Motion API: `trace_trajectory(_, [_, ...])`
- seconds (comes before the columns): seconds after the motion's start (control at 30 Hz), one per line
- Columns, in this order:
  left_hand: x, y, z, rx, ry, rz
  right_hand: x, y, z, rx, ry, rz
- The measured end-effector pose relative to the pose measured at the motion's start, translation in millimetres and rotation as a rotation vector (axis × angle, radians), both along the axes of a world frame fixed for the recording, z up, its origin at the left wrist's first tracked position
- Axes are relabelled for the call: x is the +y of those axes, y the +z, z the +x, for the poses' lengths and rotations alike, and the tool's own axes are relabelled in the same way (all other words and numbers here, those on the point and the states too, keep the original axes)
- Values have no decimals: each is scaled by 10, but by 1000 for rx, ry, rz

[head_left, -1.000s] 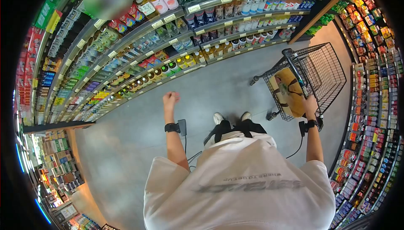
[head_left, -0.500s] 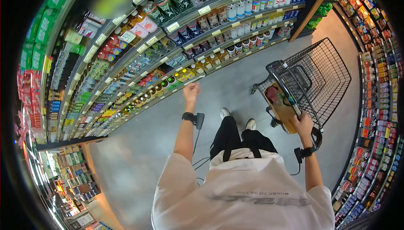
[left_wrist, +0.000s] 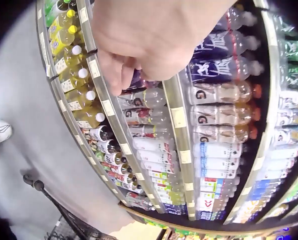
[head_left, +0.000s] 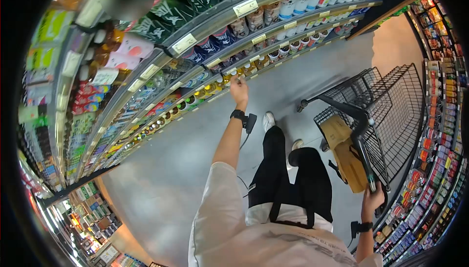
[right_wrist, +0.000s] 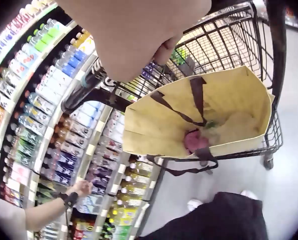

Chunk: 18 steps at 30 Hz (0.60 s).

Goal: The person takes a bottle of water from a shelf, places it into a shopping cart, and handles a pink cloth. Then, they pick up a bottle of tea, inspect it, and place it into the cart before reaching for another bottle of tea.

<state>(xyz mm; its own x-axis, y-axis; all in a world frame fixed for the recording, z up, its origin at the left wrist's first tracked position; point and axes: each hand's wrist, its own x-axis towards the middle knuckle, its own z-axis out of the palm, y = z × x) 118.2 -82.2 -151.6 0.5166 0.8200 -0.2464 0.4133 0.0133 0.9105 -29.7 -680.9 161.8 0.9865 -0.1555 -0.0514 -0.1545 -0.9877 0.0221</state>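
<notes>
My left hand (head_left: 239, 91) reaches out toward the drink shelves, fingers loosely curled around nothing. In the left wrist view that hand (left_wrist: 159, 40) overlaps a row of dark-labelled bottles, with clear-topped bottles (left_wrist: 144, 116) just below it. Yellow drink bottles (head_left: 210, 89) line the low shelf beside it in the head view. On the other side, my right hand (head_left: 373, 198) grips the handle (head_left: 360, 145) of a black wire shopping cart (head_left: 398, 115). A tan bag (right_wrist: 159, 127) with dark straps stands open at the cart's near end, a dark pink item (right_wrist: 195, 141) inside.
Curved shelves (head_left: 244, 8) of bottled drinks with price tags run along the left and front. Another stocked shelf (head_left: 435, 150) borders the right, close to the cart. Grey floor (head_left: 161, 184) lies between them. Boxed goods (head_left: 93, 208) stand at the lower left.
My left hand has moved forward and right, closer to the bottles. The shelves loom nearer. The cart has swung in view, with my right hand still on its handle, now lower.
</notes>
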Motion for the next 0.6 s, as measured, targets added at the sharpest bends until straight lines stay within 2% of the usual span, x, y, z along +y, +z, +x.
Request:
trace_trajectory(0.07, [101, -241, 177, -32, 22, 89, 87, -35, 3, -168, 33, 61])
trace_trajectory(0.17, [259, -511, 327, -14, -65, 319, -6, -70, -40, -135, 13, -26])
trace_trajectory(0.23, [329, -657, 449, 21, -57, 310, -178, -200, -124, -237, 91, -17])
trace_trajectory(0.33, [408, -792, 586, 97, -93, 266, -333, -176, -214, -69, -8, -13])
trace_trajectory(0.4, [465, -938, 695, 139, -119, 307, -475, -233, -313, -132, 31, 45])
trace_trajectory(0.47, [478, -921, 813, 54, -109, 240, -343, -148, -220, -24, -68, 83])
trace_trajectory(0.5, [471, -919, 884, 10, -103, 203, -657, -273, -457, -144, -1, 18])
trace_trajectory(0.6, [561, -1131, 1051, -73, -103, 164, -675, -215, -485, -79, -37, 6])
